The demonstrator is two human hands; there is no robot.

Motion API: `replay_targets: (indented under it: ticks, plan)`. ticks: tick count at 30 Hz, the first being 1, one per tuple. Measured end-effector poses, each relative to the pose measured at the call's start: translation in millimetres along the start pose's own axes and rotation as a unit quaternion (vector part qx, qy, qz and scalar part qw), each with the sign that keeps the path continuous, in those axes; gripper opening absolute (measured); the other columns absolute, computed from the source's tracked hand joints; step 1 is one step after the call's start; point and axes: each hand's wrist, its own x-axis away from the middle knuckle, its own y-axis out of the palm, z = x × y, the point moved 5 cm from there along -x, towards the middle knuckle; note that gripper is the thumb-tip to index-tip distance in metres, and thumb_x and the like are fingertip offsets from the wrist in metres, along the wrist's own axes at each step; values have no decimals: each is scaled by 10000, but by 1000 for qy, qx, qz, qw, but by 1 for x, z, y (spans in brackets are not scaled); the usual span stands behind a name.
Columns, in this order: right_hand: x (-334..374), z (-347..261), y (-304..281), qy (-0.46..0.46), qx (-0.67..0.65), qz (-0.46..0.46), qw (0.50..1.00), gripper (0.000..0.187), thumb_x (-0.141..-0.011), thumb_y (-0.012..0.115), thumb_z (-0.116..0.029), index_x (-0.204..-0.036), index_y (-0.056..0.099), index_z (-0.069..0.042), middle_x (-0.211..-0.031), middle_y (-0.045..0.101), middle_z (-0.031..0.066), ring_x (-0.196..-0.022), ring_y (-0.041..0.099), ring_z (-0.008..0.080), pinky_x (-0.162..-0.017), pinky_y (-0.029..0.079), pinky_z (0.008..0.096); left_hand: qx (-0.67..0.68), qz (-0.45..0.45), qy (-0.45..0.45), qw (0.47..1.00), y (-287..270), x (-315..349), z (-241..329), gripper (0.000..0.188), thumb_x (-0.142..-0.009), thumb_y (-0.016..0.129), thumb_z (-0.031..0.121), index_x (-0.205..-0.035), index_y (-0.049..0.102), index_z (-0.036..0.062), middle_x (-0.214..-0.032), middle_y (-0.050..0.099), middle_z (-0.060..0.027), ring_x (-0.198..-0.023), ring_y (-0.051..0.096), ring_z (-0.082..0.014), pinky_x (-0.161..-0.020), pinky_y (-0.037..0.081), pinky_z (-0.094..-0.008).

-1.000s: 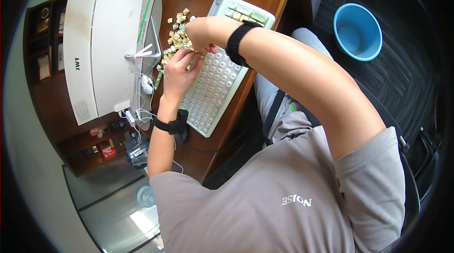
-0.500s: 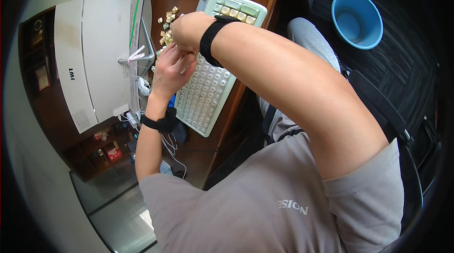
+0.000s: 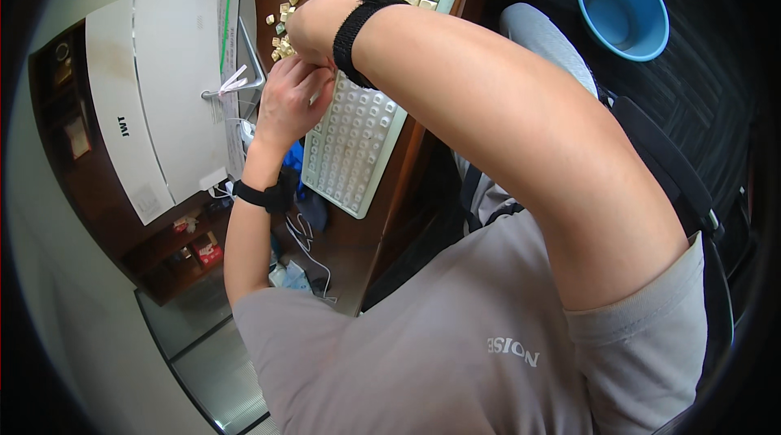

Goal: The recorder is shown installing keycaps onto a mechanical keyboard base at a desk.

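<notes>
A pale green and white keyboard (image 3: 358, 142) lies on a brown wooden desk (image 3: 370, 240), with many bare key stems showing. Several loose beige keycaps (image 3: 282, 13) are piled just off its left edge. My left hand (image 3: 286, 101) rests beside the keyboard with its fingers curled up toward the pile. My right hand (image 3: 313, 26), with a black wristband, reaches across the keyboard and meets the left hand's fingertips at the pile. The right hand hides the fingertips of both, so I cannot tell what they pinch.
A large white machine (image 3: 163, 85) with a green cable stands left of the keycaps. White cables (image 3: 305, 236) trail across the desk near my left wrist. A blue bin (image 3: 622, 8) sits on the dark carpet at the upper right. A dark chair back (image 3: 675, 183) is behind my right arm.
Both hands stay together at the keycap pile. My right hand has shifted a little further over my left hand's fingers, and the view has drifted.
</notes>
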Motion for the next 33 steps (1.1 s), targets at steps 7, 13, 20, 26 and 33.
replay_targets:
  ticks: [7, 13, 20, 26, 33]
  plan:
    - [5, 10, 3, -7, -37, -5, 999, 232, -729, 776, -68, -957, 812, -80, -919, 770, 69, -838, 736, 242, -724, 581, 409, 5, -60, 1, 998, -1, -4, -3, 181, -797, 724, 21, -953, 678, 101, -975, 655, -54, -937, 625, -288, -848, 486, -418]
    - [-2, 8, 3, -8, 2, -45, 999, 183, -775, 771, -140, -953, 815, -138, -941, 776, 15, -868, 727, 201, -768, 570, 390, 35, -68, 15, 997, -4, -7, -2, 168, -802, 704, -2, -942, 666, 83, -1014, 673, -52, -958, 635, -290, -860, 491, -412]
    - [2, 10, 3, -6, -16, -50, 999, 151, -802, 738, -144, -934, 812, -148, -908, 775, -17, -839, 717, 172, -765, 564, 372, 66, 9, -29, 997, 3, 3, -1, 166, -779, 699, -55, -907, 656, 42, -945, 683, -79, -904, 657, -301, -791, 526, -397]
    - [0, 8, 4, 1, -27, -46, 999, 140, -811, 723, -134, -921, 810, -132, -897, 775, -7, -827, 721, 169, -762, 569, 369, 60, 57, -77, 994, 10, 12, -5, 135, -771, 719, -48, -869, 665, 28, -890, 673, -93, -843, 668, -302, -748, 533, -386]
    - [-4, 9, 7, 6, -37, -54, 998, 136, -817, 709, -123, -911, 806, -110, -895, 778, 13, -818, 729, 171, -757, 579, 366, 48, 54, -95, 993, 11, 26, -11, 121, -797, 763, 16, -861, 661, 20, -864, 665, -102, -786, 665, -303, -708, 524, -379]
